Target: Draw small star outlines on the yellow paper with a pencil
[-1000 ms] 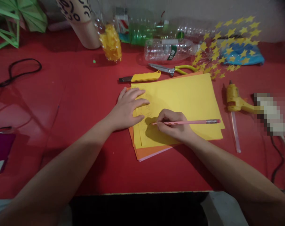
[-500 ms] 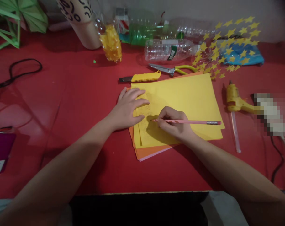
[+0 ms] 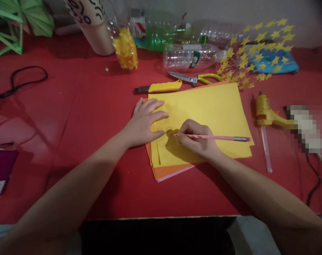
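Note:
Yellow paper (image 3: 211, 109) lies on top of a stack with orange paper (image 3: 166, 173) showing beneath its edges. My left hand (image 3: 147, 124) rests flat on the left part of the yellow sheet, fingers spread. In my right hand (image 3: 196, 138) is a pink pencil (image 3: 219, 137), pinched near its point, with the tip at the sheet just right of my left thumb. Faint pencil outlines run down the left side of the paper, partly covered by my left hand. The shapes are too faint to make out fully.
Behind the paper lie a yellow box cutter (image 3: 163, 86) and yellow-handled scissors (image 3: 195, 78). Plastic bottles (image 3: 190, 58) and yellow stars (image 3: 259, 56) line the back. A glue gun (image 3: 264, 111) is at right, a purple box (image 3: 3, 171) at left, on the red table (image 3: 97, 106).
Almost nothing differs. My left thumb has stretched slightly to the right, and the pencil has shifted by a very small amount.

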The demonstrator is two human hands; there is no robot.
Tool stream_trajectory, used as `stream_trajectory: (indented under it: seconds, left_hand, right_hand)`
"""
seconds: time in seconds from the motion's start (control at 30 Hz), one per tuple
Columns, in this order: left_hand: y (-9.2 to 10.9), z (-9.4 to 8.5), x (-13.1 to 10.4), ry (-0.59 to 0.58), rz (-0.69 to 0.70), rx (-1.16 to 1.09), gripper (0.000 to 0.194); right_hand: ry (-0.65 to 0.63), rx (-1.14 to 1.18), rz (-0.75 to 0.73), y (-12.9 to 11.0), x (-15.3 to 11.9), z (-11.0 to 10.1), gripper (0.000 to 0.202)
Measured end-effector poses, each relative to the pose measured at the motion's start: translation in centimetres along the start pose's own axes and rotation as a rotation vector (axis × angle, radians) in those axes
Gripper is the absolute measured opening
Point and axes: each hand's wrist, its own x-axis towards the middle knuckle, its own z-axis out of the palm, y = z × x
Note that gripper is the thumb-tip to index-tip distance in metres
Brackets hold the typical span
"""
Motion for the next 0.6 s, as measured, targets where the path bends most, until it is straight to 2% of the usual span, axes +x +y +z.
stream_trajectory:
  seconds: [0.6]
  left_hand:
    - [-0.08,0.02,-0.01,0.01,0.005,0.026,0.043]
  right_hand:
    - [-0.023,0.004,-0.009,0.16,0.06,-0.12,0.014]
